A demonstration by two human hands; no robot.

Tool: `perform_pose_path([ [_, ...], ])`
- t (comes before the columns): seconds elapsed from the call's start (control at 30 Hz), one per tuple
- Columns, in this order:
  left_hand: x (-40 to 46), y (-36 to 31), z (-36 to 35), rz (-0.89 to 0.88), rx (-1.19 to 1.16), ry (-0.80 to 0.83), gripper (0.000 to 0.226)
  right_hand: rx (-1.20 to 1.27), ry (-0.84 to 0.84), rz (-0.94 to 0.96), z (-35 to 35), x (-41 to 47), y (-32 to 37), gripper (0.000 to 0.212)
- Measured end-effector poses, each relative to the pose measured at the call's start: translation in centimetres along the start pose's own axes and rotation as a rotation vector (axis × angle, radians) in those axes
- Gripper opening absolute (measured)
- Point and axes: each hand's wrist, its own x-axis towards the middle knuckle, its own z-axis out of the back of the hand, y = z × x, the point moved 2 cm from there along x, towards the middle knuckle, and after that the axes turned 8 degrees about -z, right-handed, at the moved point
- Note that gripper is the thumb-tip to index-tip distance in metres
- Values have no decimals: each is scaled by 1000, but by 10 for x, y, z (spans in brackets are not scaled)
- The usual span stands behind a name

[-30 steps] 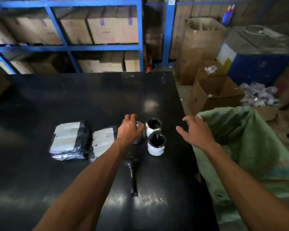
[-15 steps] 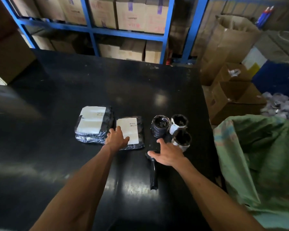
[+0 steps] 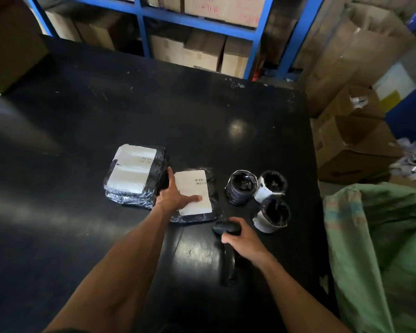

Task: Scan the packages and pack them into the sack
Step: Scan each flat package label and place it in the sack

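On the black table point(image 3: 154, 111) lie flat black plastic-wrapped packages with white labels. A stack of them point(image 3: 135, 174) sits left of a single flat package point(image 3: 197, 188). My left hand point(image 3: 175, 195) rests on the single package's label, thumb along its lower edge, fingers at its left side. Three round black-wrapped packages point(image 3: 257, 193) stand to the right. My right hand point(image 3: 243, 239) closes on the black handheld scanner point(image 3: 228, 255), which lies on the table with its head pointing toward the flat package. A green woven sack point(image 3: 380, 241) hangs open at the table's right edge.
Blue metal shelving point(image 3: 202, 22) with cardboard boxes stands behind the table. Open cardboard boxes point(image 3: 353, 143) and a pile of white wrapped items point(image 3: 413, 159) sit on the floor at the right. A brown box point(image 3: 10, 44) sits at the table's far left.
My left hand moved from the round packages to the flat labelled package. My right hand came from the sack side down onto the scanner and closed on it. The view tilted downward.
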Motion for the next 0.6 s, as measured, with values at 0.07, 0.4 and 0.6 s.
perform_pose_path([
  [0.07,0,-4,3,-25,-18,16,151,140,13,-14,8,3,7,45],
  [0.4,-33,-23,2,-55,-37,-140,125,208,169,25,32,-15,29,34],
  [0.6,-74,-25,-14,-145,-142,-341,110,346,14,184,33,-28,45,37],
])
